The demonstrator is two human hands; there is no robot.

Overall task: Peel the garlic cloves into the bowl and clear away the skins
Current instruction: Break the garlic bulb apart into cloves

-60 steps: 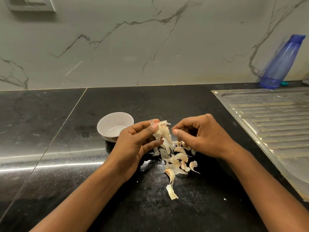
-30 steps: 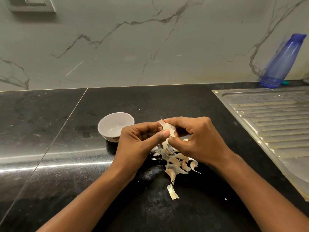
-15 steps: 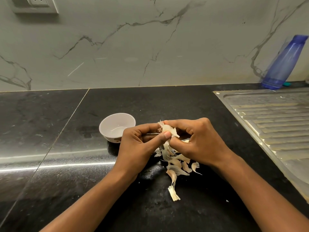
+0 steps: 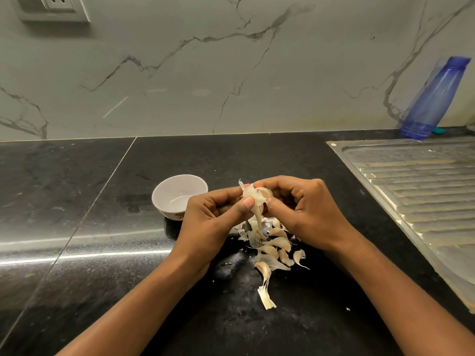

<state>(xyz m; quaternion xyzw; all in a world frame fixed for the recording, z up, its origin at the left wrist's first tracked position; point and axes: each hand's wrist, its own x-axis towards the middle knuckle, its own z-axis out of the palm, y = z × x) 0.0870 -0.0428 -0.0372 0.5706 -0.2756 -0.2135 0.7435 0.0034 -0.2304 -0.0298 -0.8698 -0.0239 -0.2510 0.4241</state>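
Both hands meet over the black counter on a piece of garlic (image 4: 258, 195) with pale papery skin hanging from it. My left hand (image 4: 213, 222) pinches it between thumb and fingers from the left. My right hand (image 4: 305, 211) grips it from the right with curled fingers. Below them lies a pile of loose garlic skins (image 4: 270, 250), with one long strip (image 4: 266, 296) nearer to me. A small white bowl (image 4: 168, 187) stands just left of my left hand; I see no cloves in it.
The black stone counter (image 4: 102, 253) runs left and toward me. A steel sink drainboard (image 4: 424, 191) takes up the right side. A blue bottle (image 4: 434, 98) leans against the marble wall at the back right. A wall socket (image 4: 54, 6) is at the top left.
My right hand came in from apart and took hold of the garlic with my left hand. Since then both hands have stayed together, working on the skin.
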